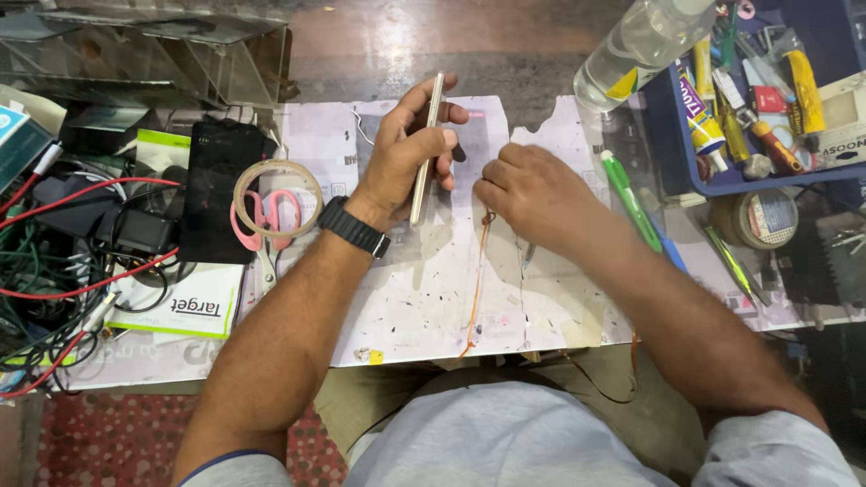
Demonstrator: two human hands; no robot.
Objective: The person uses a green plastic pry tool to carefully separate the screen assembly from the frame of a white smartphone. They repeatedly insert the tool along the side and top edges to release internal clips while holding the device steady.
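My left hand (410, 149) grips a thin gold-edged phone (427, 144) held on its edge above a stained white work mat (406, 298). A black watch (354, 227) is on that wrist. My right hand (532, 194) is closed just to the right of the phone, its fingers pinching a thin orange strip (476, 280) that hangs down across the mat toward me. What else the right fingers hold is hidden.
Pink scissors (264, 216) and a tape ring (277, 197) lie on a black device (216, 189) at left, beside tangled red and black cables (63, 261). A blue tray (686, 135) of tools and glue tubes, a clear bottle (636, 45), a green pen (631, 200) and a tape roll (753, 219) sit at right.
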